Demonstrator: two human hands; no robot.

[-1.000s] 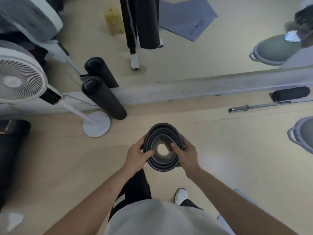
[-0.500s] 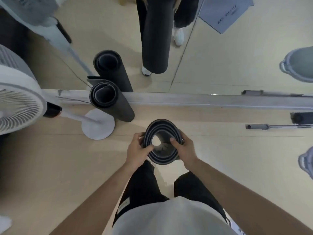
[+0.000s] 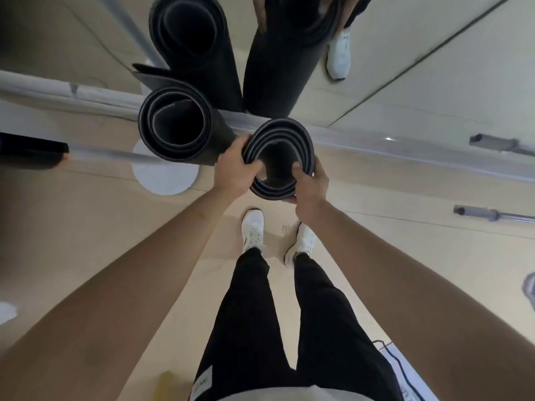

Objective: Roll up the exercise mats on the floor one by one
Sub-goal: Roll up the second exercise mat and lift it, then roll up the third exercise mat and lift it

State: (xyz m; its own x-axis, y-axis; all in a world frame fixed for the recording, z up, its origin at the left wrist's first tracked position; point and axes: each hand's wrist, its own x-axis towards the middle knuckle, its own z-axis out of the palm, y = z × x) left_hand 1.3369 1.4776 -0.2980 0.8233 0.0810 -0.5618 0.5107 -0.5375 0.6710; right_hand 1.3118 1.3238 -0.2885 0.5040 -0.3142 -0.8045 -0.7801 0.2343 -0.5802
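Black rolled mat [image 3: 279, 146] stands on end, held up over the floor [image 3: 86, 227]. The left hand [image 3: 235, 172] and right hand [image 3: 310, 185] grip its top rim. Another rolled mat [image 3: 176, 131] stands just left.

Nothing reads clearly. The pale fabric tag [image 3: 203, 382] on the black trousers [image 3: 249, 314] is blurred; a faint grey mark [image 3: 285, 228] on the beige floor [image 3: 405, 256] is possibly a numeral.
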